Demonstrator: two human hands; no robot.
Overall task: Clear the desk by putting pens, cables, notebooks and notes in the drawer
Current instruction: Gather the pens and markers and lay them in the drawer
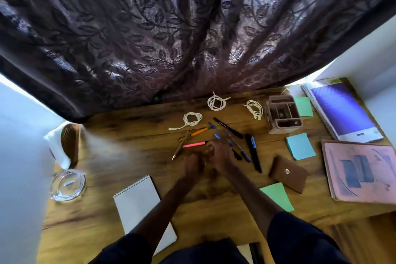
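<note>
**Light, loose clutter: books by the edge, pens by the barrel**

Everything still lies on the desk (102, 152); no drawer is plainly in view.

The purple notebook (342, 111) sits at the far right corner, and the pink notebook (362, 173) lies just nearer. Both look thin and floppy, the heaviest things here yet still light. They are best lifted by a long edge with fingers slid underneath, or they will sag. The spiral pad (139, 206) lies near the left forearm. Its wire binding gives a firm place to pinch.

The notes (300, 146) are small paper blocks scattered on the right side. They are light and square, and should be taken by two opposite sides so no sheets peel off.

Three white cables (256, 107) are coiled along the back. They are soft and springy, and a grip across the whole loop should keep each coil from unwinding.

The pens (254, 154) lie criss-crossed at the middle. They are stiff, smooth and likely to roll, so gathering several as a bundle at mid-barrel seems best.

The left hand (192, 165) and right hand (218, 156) meet just beside the pink highlighter (194, 145). Both look curled, but blur hides whether either is holding anything, so I cannot tell.
</note>
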